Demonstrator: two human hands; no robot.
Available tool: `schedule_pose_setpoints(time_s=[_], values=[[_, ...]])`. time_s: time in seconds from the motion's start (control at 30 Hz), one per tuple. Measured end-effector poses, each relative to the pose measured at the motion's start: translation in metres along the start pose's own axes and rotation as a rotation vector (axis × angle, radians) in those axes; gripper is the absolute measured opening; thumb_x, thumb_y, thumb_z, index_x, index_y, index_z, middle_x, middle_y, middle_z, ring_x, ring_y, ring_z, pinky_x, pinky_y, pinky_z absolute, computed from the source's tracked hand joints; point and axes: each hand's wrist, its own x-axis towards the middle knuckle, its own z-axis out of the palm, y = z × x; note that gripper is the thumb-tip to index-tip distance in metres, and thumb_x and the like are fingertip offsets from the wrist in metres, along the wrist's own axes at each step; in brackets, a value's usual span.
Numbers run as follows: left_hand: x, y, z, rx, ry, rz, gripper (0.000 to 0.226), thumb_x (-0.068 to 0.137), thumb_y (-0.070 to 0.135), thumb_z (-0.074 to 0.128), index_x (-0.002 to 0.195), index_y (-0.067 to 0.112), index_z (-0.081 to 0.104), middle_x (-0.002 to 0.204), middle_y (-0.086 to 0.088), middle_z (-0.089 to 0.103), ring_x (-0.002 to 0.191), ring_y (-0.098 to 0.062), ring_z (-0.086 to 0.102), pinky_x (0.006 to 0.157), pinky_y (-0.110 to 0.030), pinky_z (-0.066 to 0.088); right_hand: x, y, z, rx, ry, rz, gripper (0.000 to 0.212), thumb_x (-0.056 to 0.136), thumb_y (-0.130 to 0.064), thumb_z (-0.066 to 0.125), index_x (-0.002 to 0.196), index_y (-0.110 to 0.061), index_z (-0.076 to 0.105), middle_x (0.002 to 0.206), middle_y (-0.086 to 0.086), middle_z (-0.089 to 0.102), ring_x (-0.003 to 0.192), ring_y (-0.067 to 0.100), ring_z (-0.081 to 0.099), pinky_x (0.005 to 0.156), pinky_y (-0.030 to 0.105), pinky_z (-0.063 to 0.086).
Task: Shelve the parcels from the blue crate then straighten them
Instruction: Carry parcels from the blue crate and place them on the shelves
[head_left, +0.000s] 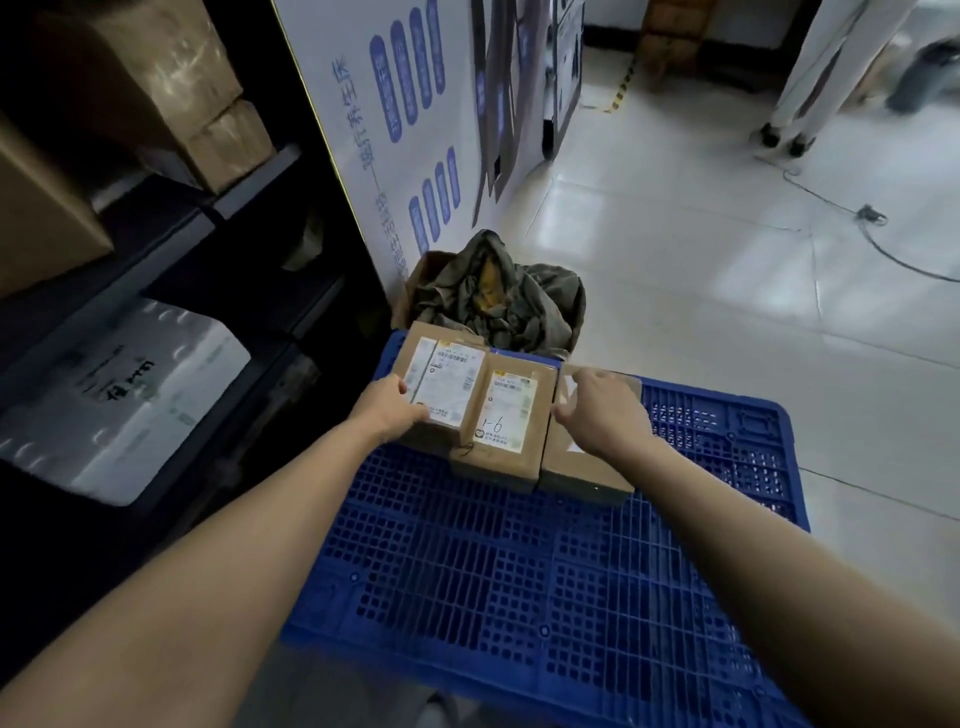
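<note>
Three brown cardboard parcels lie side by side at the far end of a blue slatted plastic pallet (545, 571). My left hand (389, 410) grips the left edge of the left parcel (441, 374), which carries a white shipping label. The middle parcel (506, 421) has a label and "1-6" written on it. My right hand (602, 410) rests on top of the right parcel (576, 467), its fingers curled at the edge beside the middle parcel.
Dark shelving (171, 260) stands at the left, holding brown boxes (156, 83) and a white foam box (119, 395). Behind the pallet sits an open carton with crumpled grey-green cloth (498, 291). A white printed panel (415, 130) stands upright. Cables (878, 228) cross the tiled floor.
</note>
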Motion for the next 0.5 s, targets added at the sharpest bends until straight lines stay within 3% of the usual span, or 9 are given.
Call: schedule_pose_setpoints(time_s=[0.17, 0.27, 0.43, 0.5], values=[[0.040, -0.010, 0.015, -0.054, -0.035, -0.051, 0.061, 0.080, 0.027, 0.073, 0.129, 0.006, 0.043, 0.131, -0.013, 0.049, 0.112, -0.028, 0.053, 0.093, -0.039, 0.046, 0.019, 0.006, 0.026, -0.016, -0.014, 0.042, 0.048, 0.092, -0.035, 0.056, 0.129, -0.006, 0.048, 0.131, 0.019, 0.052, 0.119, 0.036, 0.050, 0.092, 0.044, 0.048], [0.061, -0.011, 0.022, -0.162, -0.057, -0.074, 0.059, 0.081, 0.022, 0.073, 0.129, 0.005, 0.044, 0.130, -0.013, 0.053, 0.113, -0.029, 0.054, 0.097, -0.042, 0.046, 0.029, 0.012, 0.037, -0.027, -0.013, 0.074, 0.045, 0.093, -0.035, 0.056, 0.128, -0.007, 0.048, 0.130, 0.018, 0.053, 0.116, 0.037, 0.052, 0.091, 0.044, 0.049], [0.086, -0.011, 0.038, -0.278, -0.103, -0.072, 0.041, 0.076, 0.015, 0.078, 0.110, 0.007, 0.055, 0.124, -0.009, 0.061, 0.112, -0.026, 0.057, 0.094, -0.032, 0.043, 0.045, 0.017, 0.054, -0.037, -0.036, 0.119, 0.050, 0.094, -0.035, 0.056, 0.134, -0.007, 0.045, 0.133, 0.018, 0.051, 0.120, 0.035, 0.050, 0.096, 0.046, 0.048], [0.093, -0.012, 0.042, -0.322, -0.159, -0.074, 0.051, 0.074, 0.018, 0.080, 0.119, 0.006, 0.057, 0.124, -0.008, 0.062, 0.113, -0.025, 0.057, 0.102, -0.038, 0.042, 0.049, 0.019, 0.059, -0.044, -0.051, 0.134, 0.052, 0.094, -0.036, 0.055, 0.136, -0.008, 0.043, 0.135, 0.017, 0.050, 0.123, 0.035, 0.047, 0.098, 0.047, 0.046]])
